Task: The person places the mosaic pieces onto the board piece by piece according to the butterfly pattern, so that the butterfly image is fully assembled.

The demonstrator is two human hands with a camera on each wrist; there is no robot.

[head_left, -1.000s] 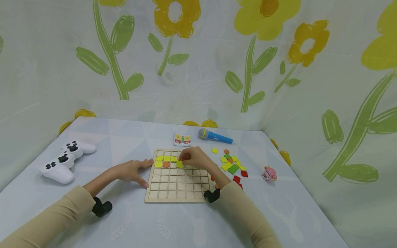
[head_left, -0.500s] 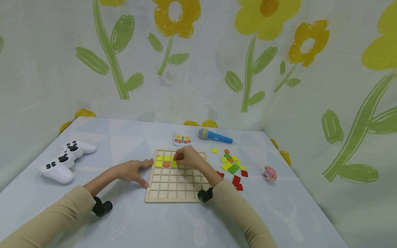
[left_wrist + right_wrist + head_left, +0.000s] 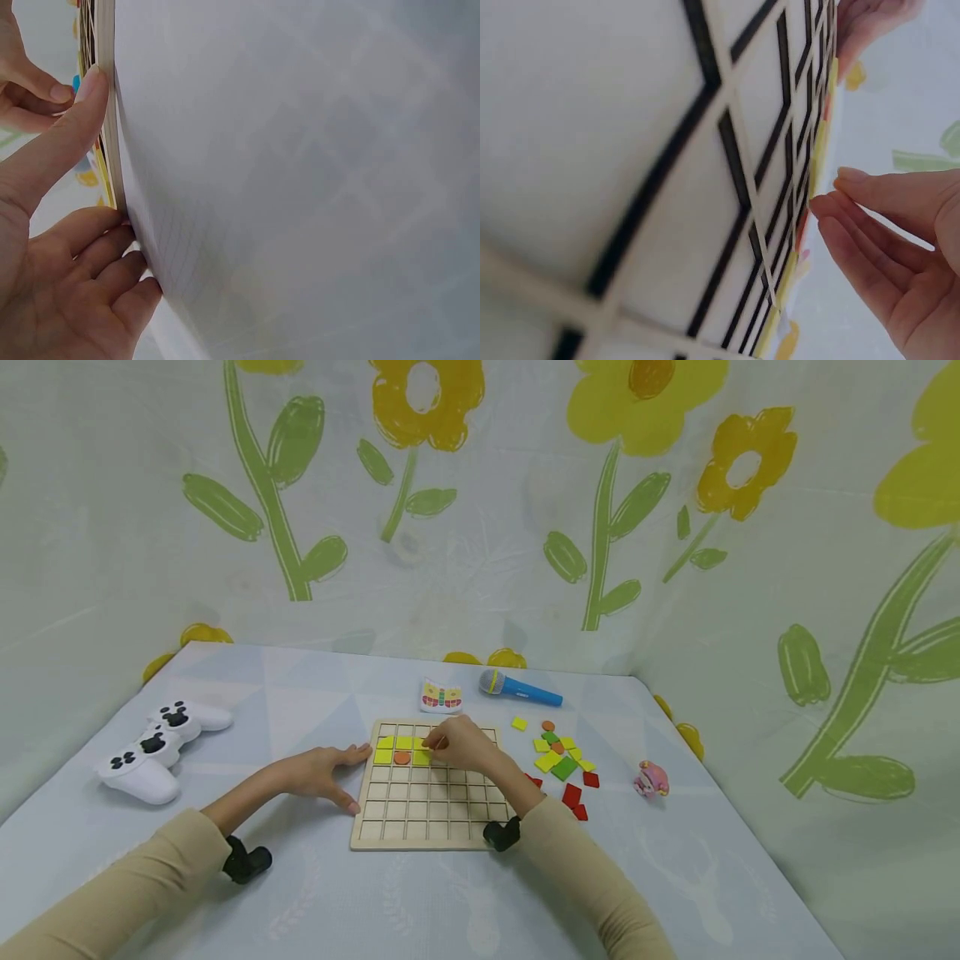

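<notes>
A wooden grid board (image 3: 427,810) lies on the table in the head view. Several yellow square tiles and an orange round piece (image 3: 402,758) sit in its upper left squares. My left hand (image 3: 318,772) rests along the board's left edge; the left wrist view shows its thumb (image 3: 90,90) against the side. Over the second row, my right hand (image 3: 465,743) touches a yellow tile (image 3: 421,759) just right of the orange piece. In the right wrist view, the right fingertips (image 3: 823,206) meet the tiles' yellow edge, and the thumb stands slightly apart with nothing between.
Loose yellow, green, orange and red pieces (image 3: 564,768) lie right of the board. Behind it are a butterfly pattern card (image 3: 441,697) and a blue toy microphone (image 3: 521,688). White game controllers (image 3: 142,768) lie at left, a pink figurine (image 3: 652,779) at right.
The right hand has moved left with a yellow tile, which now sits beside the orange piece, and then drawn back slightly right. My left hand has stayed at the board's edge.
</notes>
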